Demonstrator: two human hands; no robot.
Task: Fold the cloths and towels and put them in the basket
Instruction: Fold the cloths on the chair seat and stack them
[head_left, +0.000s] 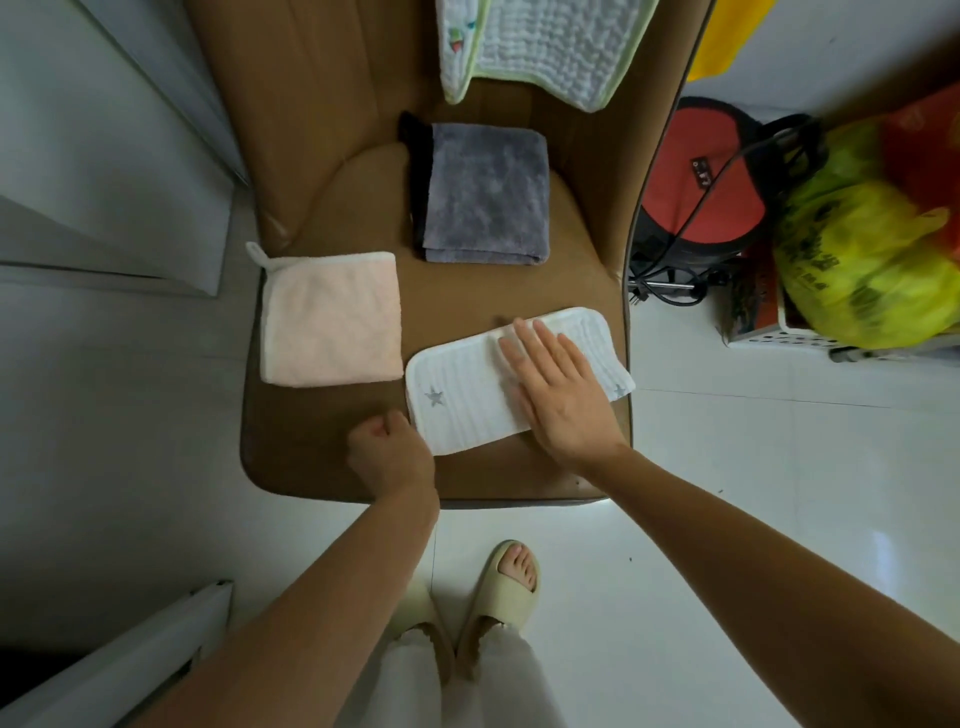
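Observation:
A white cloth with grey stars (467, 387) lies folded on the brown chair seat (462, 293), near its front right corner. My right hand (558, 392) lies flat on the cloth's right half, fingers straight. My left hand (389, 449) sits at the cloth's near left corner with its fingers curled; whether it pinches the edge is hidden. A folded pink towel (332, 319) lies at the seat's left, a folded grey towel (485, 195) behind the middle. A white quilted cloth with green trim (545, 44) hangs over the chair back.
A white perforated basket (779, 338) stands on the floor to the right, holding a yellow plastic bag (862, 260). A red and black appliance (701, 187) with a cable sits beside the chair. White tiled floor surrounds the chair; my feet in slippers (504, 587) are in front.

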